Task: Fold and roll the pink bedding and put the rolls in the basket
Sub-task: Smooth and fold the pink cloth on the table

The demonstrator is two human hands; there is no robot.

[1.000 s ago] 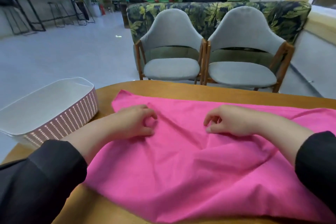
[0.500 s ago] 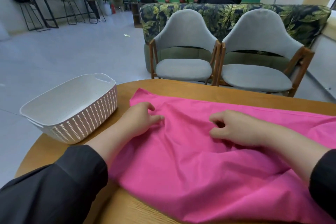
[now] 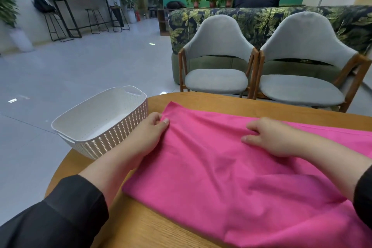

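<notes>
Two hands rest on the pink bedding [image 3: 231,177], which lies on the wooden table [image 3: 161,229]; left hand [image 3: 150,134] pinches its far-left corner between thumb and fingers; right hand [image 3: 273,137] grips a far-edge fold, fingers curled; basket [image 3: 100,123] stands just left of the left hand.

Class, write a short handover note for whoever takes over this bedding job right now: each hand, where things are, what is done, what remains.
Left hand: pinching the pink fabric bedding near its far left corner.
Right hand: fingers curled onto the bedding's far edge.
Bedding: lying loosely folded on the round wooden table.
White perforated plastic basket: at the table's left edge, no rolls inside.
Left to do: finish folding, roll, basket.
</notes>
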